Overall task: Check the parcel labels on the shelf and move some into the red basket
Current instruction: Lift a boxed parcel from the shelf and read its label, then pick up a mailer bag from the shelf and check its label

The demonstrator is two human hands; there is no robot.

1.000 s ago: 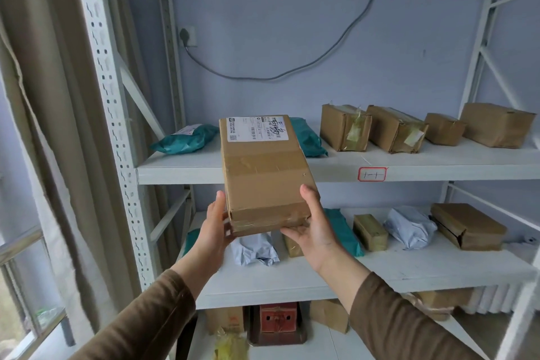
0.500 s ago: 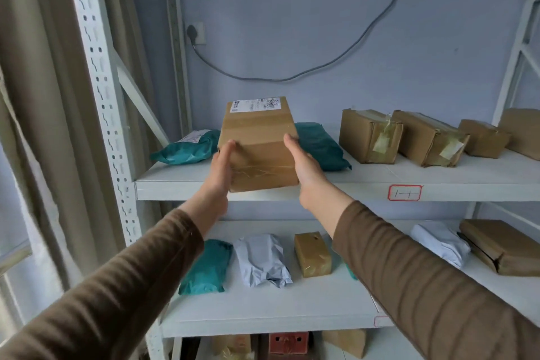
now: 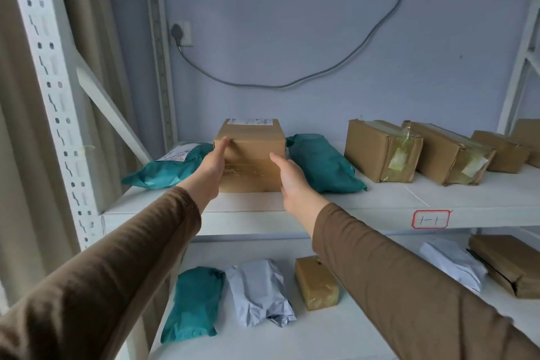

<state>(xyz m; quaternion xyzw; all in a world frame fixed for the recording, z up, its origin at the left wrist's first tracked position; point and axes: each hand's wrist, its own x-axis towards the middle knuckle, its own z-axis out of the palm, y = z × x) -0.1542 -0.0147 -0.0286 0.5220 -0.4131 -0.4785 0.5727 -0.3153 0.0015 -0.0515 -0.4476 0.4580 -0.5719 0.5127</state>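
**Setting the cardboard box down between the two green bags**

Standing off to the side, I'm watching the person working at the upper shelf [image 3: 380,199]. The cardboard box [image 3: 251,155] is sitting on that shelf with its white label [image 3: 249,121] facing up at the back. The left hand [image 3: 211,165] is lying flat against the box's left side, fingers straight. The right hand [image 3: 289,175] is hovering by the right front corner with fingers loosely spread; I can't quite tell if it's touching the cardboard or just off it.

My guess is the box is being parked here, not picked. To do that well, both palms should be squaring it up, so it's not leaning on its neighbours.

Room is tight: the left green bag [image 3: 172,166] is just beside the box on one side and the right green bag [image 3: 321,166] is nearly touching on the other, so the box isn't getting much sideways slack. The front lip is lying near the box, with bare shelf in between. The taped brown box [image 3: 380,152] is sitting well apart on the right. The red basket isn't showing anywhere in this view.
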